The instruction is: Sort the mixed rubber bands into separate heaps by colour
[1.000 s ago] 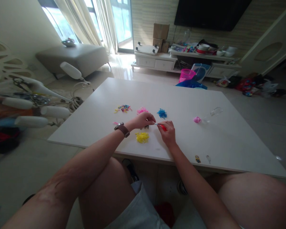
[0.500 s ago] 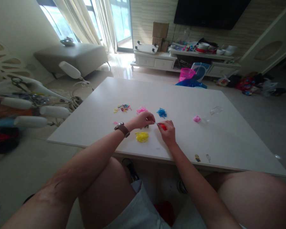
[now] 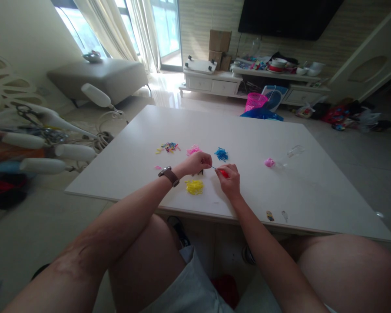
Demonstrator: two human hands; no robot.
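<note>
Between my two hands, just above the table, stretches a thin dark-blue strand [image 3: 213,167], too small to name more exactly. My left hand [image 3: 201,162] pinches its left end with the fingertips. At the other end my right hand [image 3: 230,179] is closed in a pinch. A heap of small red pieces [image 3: 223,173] shows behind the right fingers, partly hidden. Under my left hand lie a few black pieces [image 3: 201,172], mostly covered. Nearby are heaps of yellow pieces [image 3: 194,187], pink pieces [image 3: 193,149] and blue pieces [image 3: 221,154].
The white table [image 3: 263,139] also bears mixed coloured pieces [image 3: 170,148], a pink lump [image 3: 269,162] and a clear container [image 3: 295,151]. Near the front edge lie a small yellow figure [image 3: 270,216] and a clear flat piece [image 3: 284,216]. Lamp arms [image 3: 74,152] stand left.
My left fingertips have shifted slightly up, and more of the strand shows between the hands. My right hand stays almost still.
</note>
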